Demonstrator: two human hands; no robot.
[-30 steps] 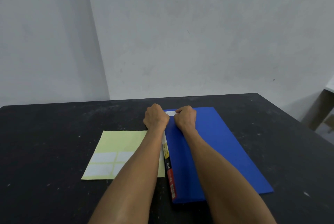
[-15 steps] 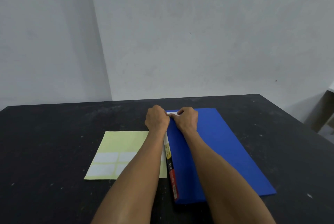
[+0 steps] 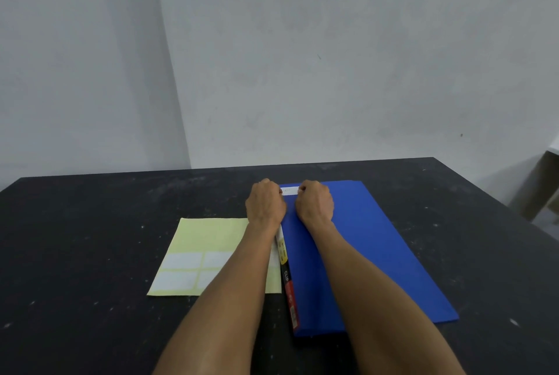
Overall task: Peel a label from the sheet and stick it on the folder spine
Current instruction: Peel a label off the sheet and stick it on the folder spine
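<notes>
Two hands are working at the far end of the blue folder (image 3: 348, 253). The left hand (image 3: 264, 203) and right hand (image 3: 314, 202) are curled, each pinching one end of the white label (image 3: 289, 191). It is lying by the spine. Sticking it is the step now. Next, fingers are needing to press it flat. The sheet (image 3: 205, 241) is lying beside.
</notes>
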